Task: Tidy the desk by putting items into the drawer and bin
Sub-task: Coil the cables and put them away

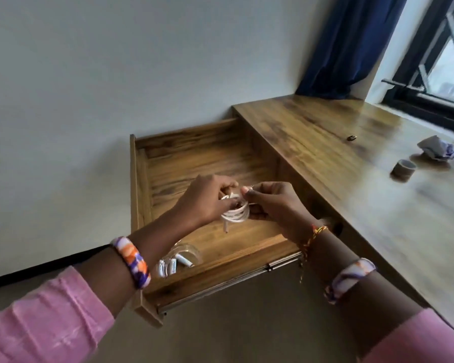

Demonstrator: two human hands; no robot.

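two hands on one coiled cable above the open drawer

both hands meet over the pulled-out wooden drawer [168,163]. left hand [207,199] has its fingers curled round the coiled white cable [236,213], gripping the loops from the left side. right hand [270,205] pinches the same coil from the right, thumb and forefinger closed on a strand near the top. the coil is held in the air above the drawer floor, not resting on it. one short free end of the cable hangs down below the loops, plug tip pointing down.

in the near left corner of the drawer: a clear round plastic container [180,260] with small white cylindrical items inside, partly hidden behind the left forearm; what they are cannot be told.

wooden desk top [351,192] runs to the right of the drawer. on it, well apart from the hands: a brown roll of tape [403,170], just beyond it a crumpled white paper ball [439,151], and a small dark object [352,138] farther back, too small to identify.

both wrists carry orange-purple-white patterned bands; right wrist also a thin multicoloured thread. pink sleeves on both arms.
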